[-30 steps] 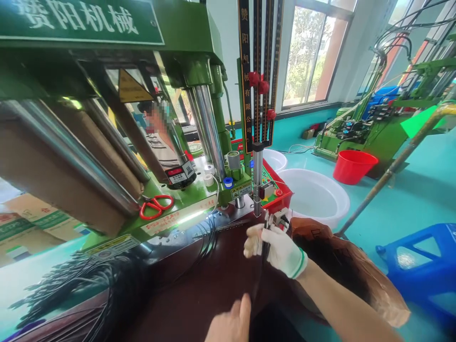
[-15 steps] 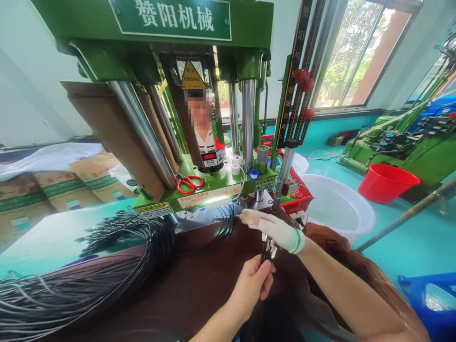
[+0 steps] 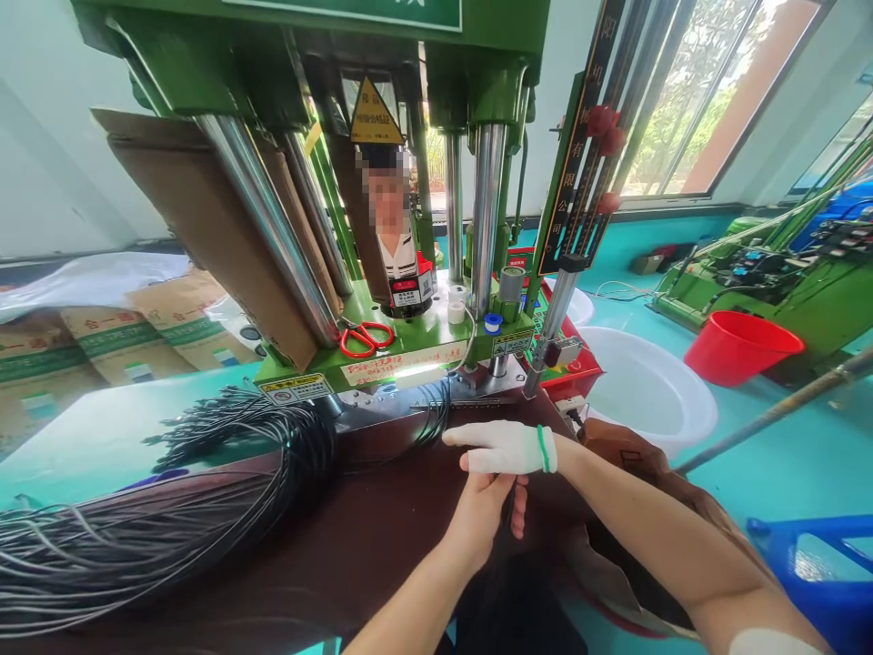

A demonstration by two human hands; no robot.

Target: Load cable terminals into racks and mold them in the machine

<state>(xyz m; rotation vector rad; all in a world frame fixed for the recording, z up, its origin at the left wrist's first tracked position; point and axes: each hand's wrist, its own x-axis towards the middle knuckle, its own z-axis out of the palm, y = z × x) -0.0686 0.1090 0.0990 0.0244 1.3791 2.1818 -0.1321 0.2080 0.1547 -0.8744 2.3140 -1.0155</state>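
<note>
My right hand (image 3: 501,448) wears a white glove with a green cuff band and lies flat, fingers stretched to the left over the dark brown table (image 3: 355,555). My bare left hand (image 3: 487,509) sits just under it, fingers closed round thin black cables (image 3: 510,503) that drop toward me. The cable ends are hidden between the two hands. A small loop of black cables (image 3: 429,414) lies just beyond the glove at the base of the green press machine (image 3: 409,355).
A big bundle of black cables (image 3: 170,509) spreads over the table's left side. Red scissors (image 3: 365,338) lie on the machine's green ledge. A person stands behind the machine. White basins (image 3: 647,387), a red bucket (image 3: 740,346) and a blue stool (image 3: 818,555) stand on the right.
The view swung left onto the machine front. My left hand rose and closed on the cables under the glove. The metal cable ends seen half a second ago are now covered.
</note>
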